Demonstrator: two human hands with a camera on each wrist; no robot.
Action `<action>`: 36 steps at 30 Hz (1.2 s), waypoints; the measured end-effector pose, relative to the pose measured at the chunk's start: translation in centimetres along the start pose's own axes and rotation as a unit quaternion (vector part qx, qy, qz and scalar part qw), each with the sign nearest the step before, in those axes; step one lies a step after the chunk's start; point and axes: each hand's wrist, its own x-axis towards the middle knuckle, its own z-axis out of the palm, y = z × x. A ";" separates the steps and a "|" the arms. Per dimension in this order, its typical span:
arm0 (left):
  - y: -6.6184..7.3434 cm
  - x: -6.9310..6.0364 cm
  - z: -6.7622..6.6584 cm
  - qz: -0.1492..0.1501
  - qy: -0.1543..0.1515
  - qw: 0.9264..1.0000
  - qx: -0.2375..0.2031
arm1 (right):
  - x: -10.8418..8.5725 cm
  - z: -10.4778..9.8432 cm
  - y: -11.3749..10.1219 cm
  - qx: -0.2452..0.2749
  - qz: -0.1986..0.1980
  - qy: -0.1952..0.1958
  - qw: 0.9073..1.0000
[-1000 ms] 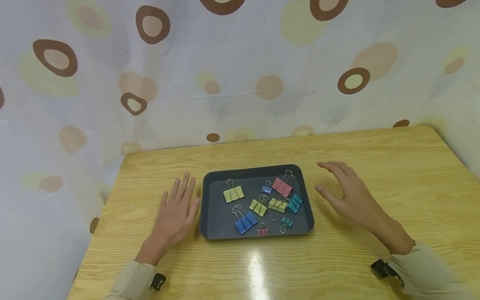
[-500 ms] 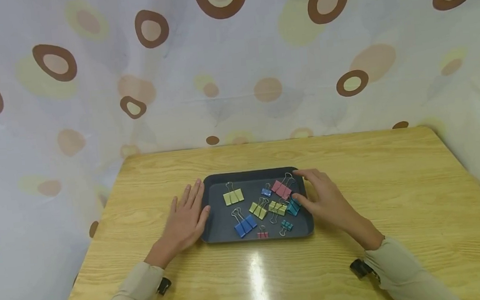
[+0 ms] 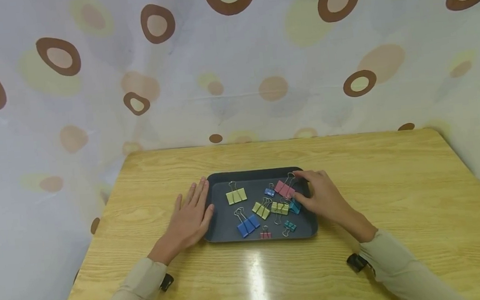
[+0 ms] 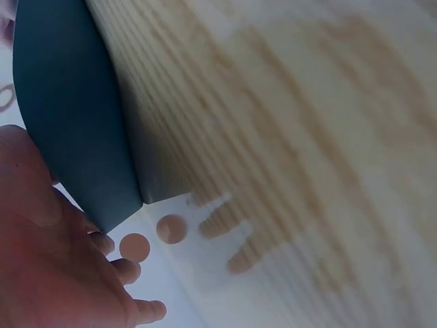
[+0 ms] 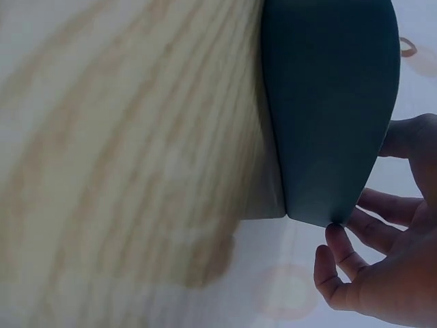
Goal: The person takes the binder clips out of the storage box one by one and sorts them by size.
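A dark rectangular tray [image 3: 223, 225] holds several binder clips. My left hand [image 3: 188, 221] lies with straight fingers along its left edge, touching the rim. The right hand [image 3: 330, 201] reaches over the right rim, with thumb and index finger apart on either side of the right end of a pink clip [image 3: 284, 189]; whether they touch it, I cannot tell. Just below the thumb is a teal clip [image 3: 295, 206]. In the wrist views, the left hand [image 4: 61, 260] is against the tray wall [image 4: 78, 102], and the right hand [image 5: 403, 260] has its lower fingers beside the tray wall [image 5: 328, 102].
Also in the tray are a large yellow clip [image 3: 236, 196], a large blue clip [image 3: 248, 226], a small blue clip [image 3: 269, 192], two more yellow clips, a small teal clip [image 3: 290, 226] and a small pink clip [image 3: 265, 235]. A patterned sheet [image 3: 245, 116] hangs behind the wooden table [image 3: 183, 288].
Both hands have come inward from beside the tray: the left moved right to its edge, the right moved left over the rim to the pink clip. The clips keep their layout.
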 end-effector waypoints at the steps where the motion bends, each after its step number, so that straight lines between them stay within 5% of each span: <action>1: 0.0 0.1 0.0 -0.002 -0.002 1.000 0.001 | 0.1 0.0 0.0 0.002 0.004 -0.003 1.000; 13: 0.4 0.3 0.1 -0.005 0.002 1.000 0.021 | 1.6 1.4 -0.3 -0.006 0.051 -0.002 0.999; 23: 0.6 0.3 0.4 -0.008 0.002 1.000 0.013 | 1.4 1.9 -0.7 -0.105 0.061 -0.025 0.992; 36: 0.4 0.2 0.3 -0.009 0.003 1.000 0.019 | 1.3 2.3 -2.0 -0.157 -0.010 0.032 0.987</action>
